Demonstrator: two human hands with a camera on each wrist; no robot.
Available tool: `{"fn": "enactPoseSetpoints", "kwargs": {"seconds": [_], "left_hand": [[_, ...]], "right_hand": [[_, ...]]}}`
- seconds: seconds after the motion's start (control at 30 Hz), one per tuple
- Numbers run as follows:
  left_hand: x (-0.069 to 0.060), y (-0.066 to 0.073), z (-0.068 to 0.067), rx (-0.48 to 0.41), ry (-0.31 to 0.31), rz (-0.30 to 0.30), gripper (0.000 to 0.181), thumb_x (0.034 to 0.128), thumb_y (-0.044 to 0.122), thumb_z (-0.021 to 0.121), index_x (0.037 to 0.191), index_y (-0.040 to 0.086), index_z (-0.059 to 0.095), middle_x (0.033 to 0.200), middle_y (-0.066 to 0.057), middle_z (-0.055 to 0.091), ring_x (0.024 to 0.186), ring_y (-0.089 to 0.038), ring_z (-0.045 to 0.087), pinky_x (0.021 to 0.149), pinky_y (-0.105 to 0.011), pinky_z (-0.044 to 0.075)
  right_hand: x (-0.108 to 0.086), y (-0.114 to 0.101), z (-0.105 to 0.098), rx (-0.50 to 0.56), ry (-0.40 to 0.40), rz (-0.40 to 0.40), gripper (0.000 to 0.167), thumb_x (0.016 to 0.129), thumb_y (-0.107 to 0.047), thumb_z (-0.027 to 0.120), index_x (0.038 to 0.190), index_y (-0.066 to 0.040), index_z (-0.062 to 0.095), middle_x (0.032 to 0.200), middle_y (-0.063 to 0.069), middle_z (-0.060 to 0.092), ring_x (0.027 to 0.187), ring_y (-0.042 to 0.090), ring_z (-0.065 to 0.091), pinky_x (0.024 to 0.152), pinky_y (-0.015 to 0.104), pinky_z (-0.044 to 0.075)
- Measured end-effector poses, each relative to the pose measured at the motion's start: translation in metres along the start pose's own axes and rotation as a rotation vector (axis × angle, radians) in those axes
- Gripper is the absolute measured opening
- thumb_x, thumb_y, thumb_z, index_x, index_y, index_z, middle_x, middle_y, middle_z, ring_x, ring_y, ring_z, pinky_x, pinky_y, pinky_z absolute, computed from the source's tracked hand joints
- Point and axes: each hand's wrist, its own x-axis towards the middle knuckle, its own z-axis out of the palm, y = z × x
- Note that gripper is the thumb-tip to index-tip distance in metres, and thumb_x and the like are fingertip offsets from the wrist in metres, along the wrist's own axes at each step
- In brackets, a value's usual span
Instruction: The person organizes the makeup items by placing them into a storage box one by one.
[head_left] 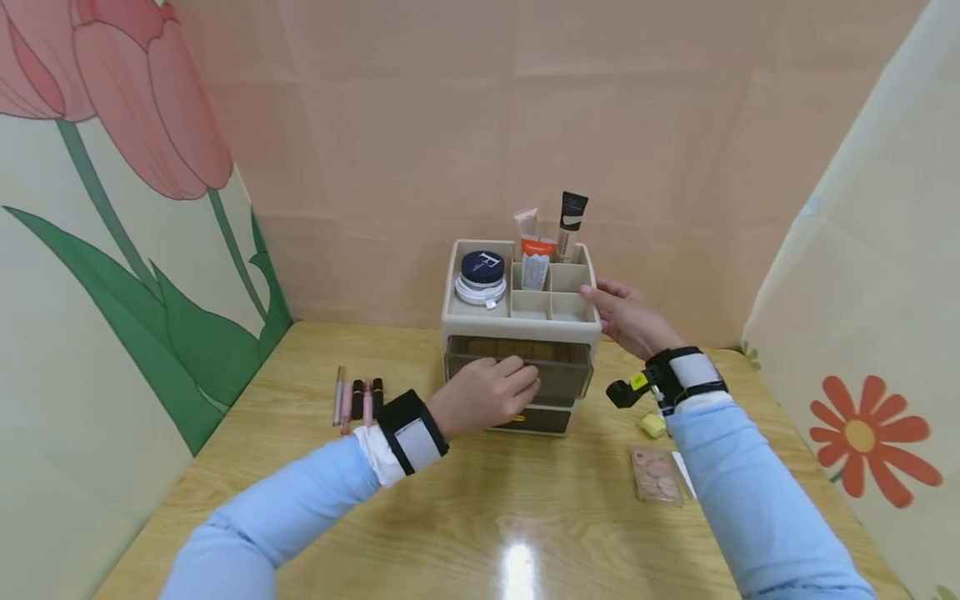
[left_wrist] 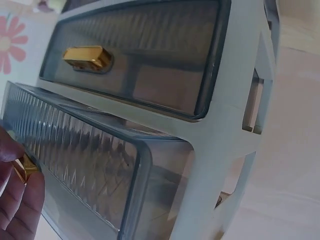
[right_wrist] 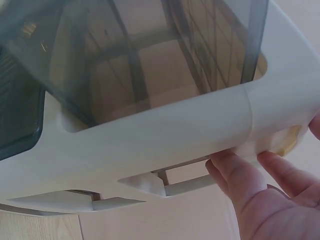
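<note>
A cream cosmetics organizer (head_left: pixel 521 331) with smoky see-through drawers stands against the back wall. My left hand (head_left: pixel 491 393) pinches the gold handle (left_wrist: pixel 25 169) of the upper drawer (head_left: pixel 558 379), which is pulled partly out. Shut below it is the lower drawer (head_left: pixel 534 419), with its own gold handle (left_wrist: pixel 89 57). My right hand (head_left: pixel 630 317) holds the organizer's right side, thumb at the top rim and fingers against the side wall. On top sit a dark-lidded compact (head_left: pixel 482 267), a white round case (head_left: pixel 480 292), an orange-capped tube (head_left: pixel 536 265) and a black-capped tube (head_left: pixel 572 221).
Several lipsticks and slim tubes (head_left: pixel 357 402) lie on the table left of the organizer. A blush palette (head_left: pixel 656 475) and a small yellow item (head_left: pixel 652 425) lie at the right, near my right forearm. Fabric-covered walls enclose the table at the back and sides.
</note>
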Motion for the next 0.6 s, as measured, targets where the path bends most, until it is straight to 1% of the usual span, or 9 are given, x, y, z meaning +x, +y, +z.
{"fn": "enactPoseSetpoints", "kwargs": {"seconds": [0.1,0.2,0.47,0.6], "left_hand": [[-0.002,0.002,-0.002,0.008,0.007,0.003,0.019,0.0961,0.013,0.060,0.106,0.010,0.076,0.101,-0.002,0.067,0.083,-0.012,0.059,0.061,-0.016,0.051],[-0.002,0.004,-0.004,0.025,0.022,0.011,0.018,0.0960,0.013,0.060,0.104,0.011,0.076,0.100,-0.002,0.067,0.082,-0.011,0.059,0.060,-0.016,0.051],[-0.001,0.010,-0.013,0.068,0.091,0.056,0.017,0.0945,0.011,0.061,0.100,0.012,0.077,0.096,0.000,0.068,0.076,-0.009,0.057,0.052,-0.014,0.046],[0.002,0.013,-0.023,0.063,0.112,0.060,0.016,0.0937,0.011,0.062,0.097,0.012,0.078,0.094,0.000,0.068,0.074,-0.008,0.057,0.052,-0.013,0.045]], "right_hand": [[0.000,-0.001,0.000,-0.013,-0.001,0.008,0.072,0.100,-0.032,0.054,0.155,-0.005,0.017,0.151,0.021,0.029,0.123,0.025,0.047,0.089,0.029,0.052],[-0.001,-0.002,0.000,-0.011,0.000,0.017,0.072,0.099,-0.033,0.054,0.155,-0.006,0.017,0.151,0.020,0.029,0.123,0.025,0.047,0.089,0.029,0.052],[-0.001,-0.002,0.001,0.013,0.015,0.033,0.072,0.099,-0.032,0.055,0.155,-0.006,0.019,0.149,0.019,0.031,0.112,0.018,0.054,0.088,0.029,0.053],[-0.001,-0.002,0.000,0.015,0.013,0.033,0.072,0.099,-0.032,0.056,0.155,-0.006,0.019,0.149,0.019,0.031,0.110,0.017,0.056,0.087,0.028,0.053]]}}
